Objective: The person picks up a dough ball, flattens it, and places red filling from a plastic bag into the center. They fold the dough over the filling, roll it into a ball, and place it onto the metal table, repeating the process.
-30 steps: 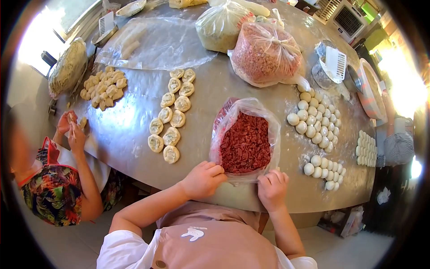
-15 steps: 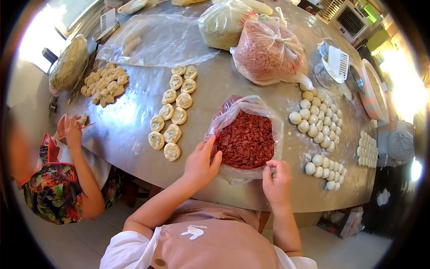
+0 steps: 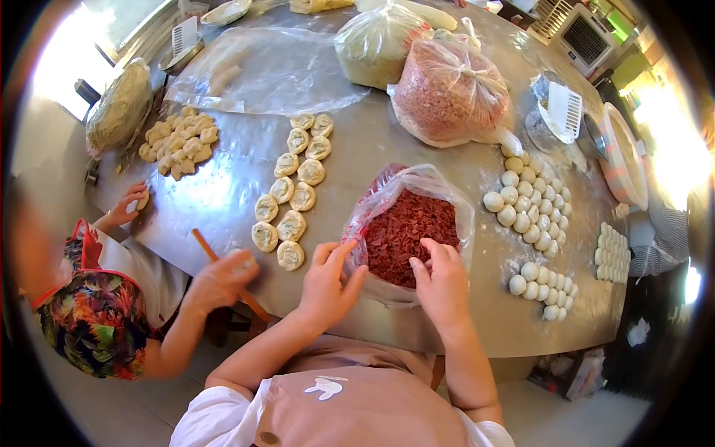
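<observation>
A clear plastic bag (image 3: 465, 216) of dark red chopped filling (image 3: 411, 227) lies in front of me, its mouth spread wide. My left hand (image 3: 328, 287) rests against the bag's left rim, thumb and fingers apart. Over the near right rim reaches my right hand (image 3: 445, 287), its thumb and fingertips apart at the surface of the filling. Neither hand shows anything gripped. To the left stand two columns of round dough pieces with pale filling (image 3: 311, 172). Smooth white dough balls (image 3: 531, 212) sit in rows to the right.
At left, a co-worker's hand (image 3: 223, 279) is blurred beside a wooden stick (image 3: 249, 298); their other hand (image 3: 126, 205) holds a small dough piece. Cut dough (image 3: 179, 145) is piled nearby. Tied bags of pink filling (image 3: 450, 93) and pale green filling (image 3: 378, 48) stand behind.
My right hand has moved from the bag's right rim inward onto the filling, its fingers parting. My left hand stays at the left rim. The co-worker's near hand has swung toward me.
</observation>
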Tool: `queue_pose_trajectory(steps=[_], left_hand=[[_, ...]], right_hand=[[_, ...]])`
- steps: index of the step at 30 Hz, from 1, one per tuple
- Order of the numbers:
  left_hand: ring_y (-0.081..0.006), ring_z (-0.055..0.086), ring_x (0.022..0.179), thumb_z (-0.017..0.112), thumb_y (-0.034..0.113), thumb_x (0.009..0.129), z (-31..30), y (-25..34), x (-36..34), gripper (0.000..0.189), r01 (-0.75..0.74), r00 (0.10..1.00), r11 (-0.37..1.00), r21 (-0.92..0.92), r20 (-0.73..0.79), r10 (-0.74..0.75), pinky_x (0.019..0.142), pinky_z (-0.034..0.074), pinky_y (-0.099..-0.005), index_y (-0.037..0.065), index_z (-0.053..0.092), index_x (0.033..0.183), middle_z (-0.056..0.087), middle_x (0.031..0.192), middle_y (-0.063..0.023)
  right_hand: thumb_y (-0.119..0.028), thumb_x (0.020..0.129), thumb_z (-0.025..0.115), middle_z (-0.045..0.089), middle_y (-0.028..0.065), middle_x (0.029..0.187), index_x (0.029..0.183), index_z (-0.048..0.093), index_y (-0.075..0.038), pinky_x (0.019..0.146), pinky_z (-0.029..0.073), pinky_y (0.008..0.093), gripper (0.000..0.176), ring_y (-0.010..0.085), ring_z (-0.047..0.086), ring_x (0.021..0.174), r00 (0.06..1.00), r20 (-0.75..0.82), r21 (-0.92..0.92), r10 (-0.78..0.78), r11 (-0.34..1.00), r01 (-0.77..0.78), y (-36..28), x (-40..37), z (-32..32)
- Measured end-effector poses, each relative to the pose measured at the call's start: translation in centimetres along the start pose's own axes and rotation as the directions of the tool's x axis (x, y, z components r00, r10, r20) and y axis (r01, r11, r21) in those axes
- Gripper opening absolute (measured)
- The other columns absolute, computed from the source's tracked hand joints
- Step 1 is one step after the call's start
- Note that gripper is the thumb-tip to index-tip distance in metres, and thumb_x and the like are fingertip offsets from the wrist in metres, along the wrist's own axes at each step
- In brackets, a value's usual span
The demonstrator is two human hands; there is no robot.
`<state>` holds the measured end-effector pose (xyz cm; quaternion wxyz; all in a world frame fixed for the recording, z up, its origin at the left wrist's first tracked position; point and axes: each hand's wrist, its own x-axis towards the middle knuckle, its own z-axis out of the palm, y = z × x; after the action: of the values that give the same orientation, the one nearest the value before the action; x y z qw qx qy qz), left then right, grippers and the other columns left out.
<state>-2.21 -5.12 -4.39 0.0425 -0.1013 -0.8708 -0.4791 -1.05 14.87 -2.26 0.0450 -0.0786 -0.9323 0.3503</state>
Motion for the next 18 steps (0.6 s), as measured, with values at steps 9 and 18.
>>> queue_pose_trajectory(steps=[9,18], left_hand=[[-0.0091,0.052,0.055,0.070,-0.003,0.079,-5.4,0.1,-3.5,0.024,-0.101,0.988,0.992,0.076,-0.110,0.109,0.050,0.043,-0.0221,0.003,0.066,0.102,0.057,0.092,-0.0079],[-0.0233,0.061,0.074,0.067,-0.002,0.079,-9.3,0.4,-2.3,0.024,-0.085,0.965,0.963,0.255,-0.220,0.144,0.069,0.051,-0.0311,0.001,0.065,0.102,0.059,0.094,-0.0131]], right_hand=[[-0.017,0.079,0.075,0.054,0.0187,0.115,0.126,0.054,-0.004,0.079,0.051,0.0398,0.053,0.0332,0.061,0.092,0.995,0.069,-0.088,-0.067,0.993,0.073,-0.3,0.4,-0.4],[-0.011,0.081,0.070,0.061,0.0166,0.103,0.109,0.065,-0.004,0.081,0.050,0.0398,0.030,0.0343,0.061,0.093,0.992,0.059,-0.118,-0.108,0.986,0.115,-0.2,0.5,-0.3]])
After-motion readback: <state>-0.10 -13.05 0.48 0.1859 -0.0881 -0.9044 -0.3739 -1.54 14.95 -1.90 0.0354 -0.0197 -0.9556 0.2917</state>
